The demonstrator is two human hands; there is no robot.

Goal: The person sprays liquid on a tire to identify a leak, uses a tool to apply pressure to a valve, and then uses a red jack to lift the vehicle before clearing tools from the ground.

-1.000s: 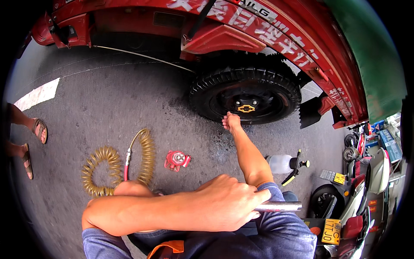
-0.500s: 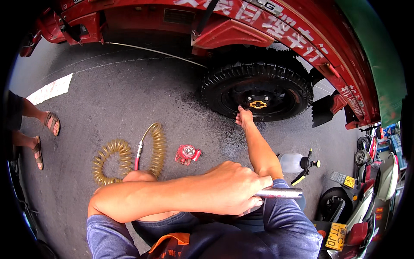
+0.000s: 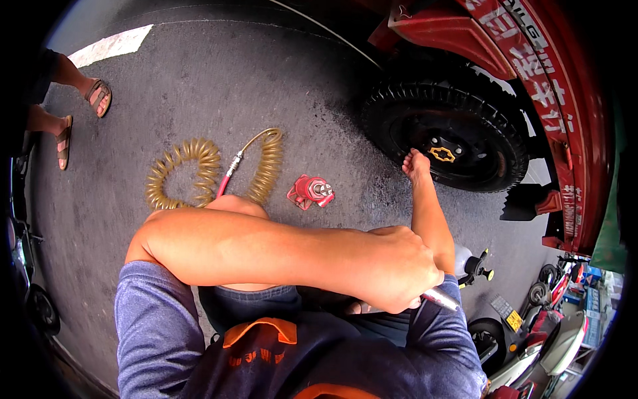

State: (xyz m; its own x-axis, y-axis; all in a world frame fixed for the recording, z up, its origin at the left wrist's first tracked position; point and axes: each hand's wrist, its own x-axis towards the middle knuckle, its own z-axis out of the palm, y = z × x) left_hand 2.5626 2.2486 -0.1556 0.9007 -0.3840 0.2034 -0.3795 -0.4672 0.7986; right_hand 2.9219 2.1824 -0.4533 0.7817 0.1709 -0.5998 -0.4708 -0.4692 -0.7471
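My left hand (image 3: pixel 402 269) reaches across my body, closed round a silver metal tube (image 3: pixel 440 298) whose end sticks out over my right sleeve. Stretched forward, my right hand (image 3: pixel 417 165) is at the lower left part of a black wheel (image 3: pixel 448 136), close to its hub with a yellow emblem. Its fingers are curled together; whether something small is between them is hidden. The wheel is under a red vehicle (image 3: pixel 561 100). A red bottle jack (image 3: pixel 311 191) lies on the ground left of my right forearm.
A coiled tan air hose (image 3: pixel 267 169) with a red end piece lies at the left. A spray bottle (image 3: pixel 468 263) stands behind my right arm. Another person's sandalled feet (image 3: pixel 100 98) are at the far left. Parked scooters (image 3: pixel 541 332) line the lower right.
The view has shifted, so the wheel and vehicle now sit further right. My left hand and the tube have turned, the tube's end now tilting downward. My right hand stays at the wheel.
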